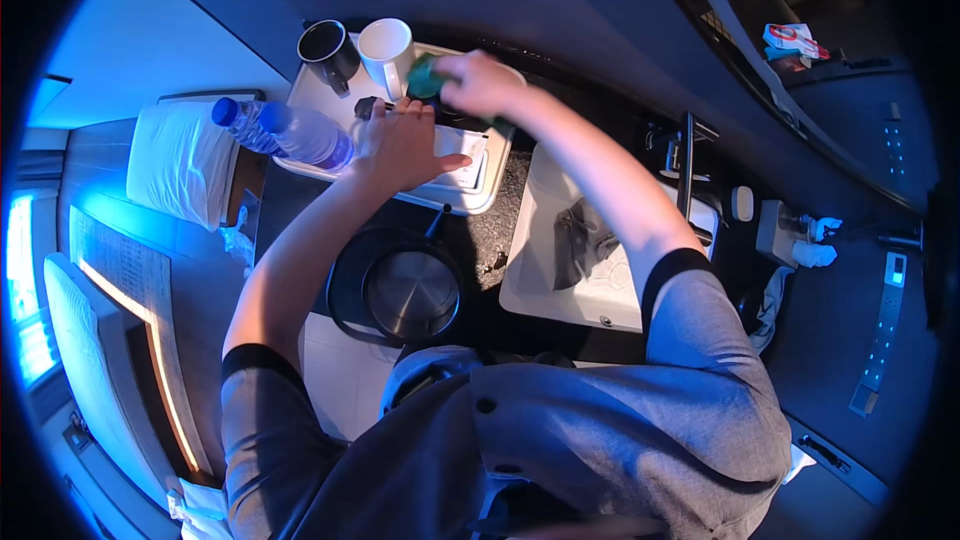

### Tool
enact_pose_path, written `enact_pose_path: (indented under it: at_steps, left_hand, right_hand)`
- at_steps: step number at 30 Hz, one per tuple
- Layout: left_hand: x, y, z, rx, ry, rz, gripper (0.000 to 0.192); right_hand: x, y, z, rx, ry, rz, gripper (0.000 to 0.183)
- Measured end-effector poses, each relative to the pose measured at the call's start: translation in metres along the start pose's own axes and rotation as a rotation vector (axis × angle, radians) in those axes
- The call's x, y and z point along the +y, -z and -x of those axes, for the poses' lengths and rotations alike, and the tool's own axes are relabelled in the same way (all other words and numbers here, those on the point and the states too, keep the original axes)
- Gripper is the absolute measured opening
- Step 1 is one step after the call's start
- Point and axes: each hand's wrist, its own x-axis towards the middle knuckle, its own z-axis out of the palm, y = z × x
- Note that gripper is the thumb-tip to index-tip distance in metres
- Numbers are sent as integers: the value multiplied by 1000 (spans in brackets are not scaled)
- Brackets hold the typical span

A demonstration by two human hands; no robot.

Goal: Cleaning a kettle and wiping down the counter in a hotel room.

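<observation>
My right hand (484, 86), slightly blurred, grips a green cloth (426, 77) over the back of a white tray (469, 201). Palm down on the tray, my left hand (397, 142) has its thumb spread and its fingertips at a dark object (365, 107), mostly hidden beneath both hands. White printed packets (466, 146) lie beside that thumb. A black mug (328, 56) and a white mug (386, 49) stand at the tray's far left corner. Two blue-capped plastic bottles (315, 136) are at its left side, left of my left wrist.
Nearer my body, a black kettle (412, 292) shows its metal inside. A white sink (525, 270) to the right holds a dark cloth (574, 244), under a black tap (686, 165). Soap (742, 204) and a tissue box (776, 232) are further right. A bed with a white pillow (180, 161) is at left.
</observation>
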Motion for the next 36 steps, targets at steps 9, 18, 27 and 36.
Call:
enact_pose_path:
  at_steps: [9,18,27,36]
  left_hand:
    - [-34,-37,-16,379,641,777,54]
    - [-77,-79,-45,136,720,683,33]
    - [-70,-52,-43,-22,759,690,40]
    - [-60,-46,-42,-9,771,694,38]
  right_hand:
    - [31,-25,-3,182,412,270,43]
    - [21,-24,-27,158,510,376,38]
    - [-47,50,-46,362,175,261,44]
    - [-88,49,-101,-178,244,471,48]
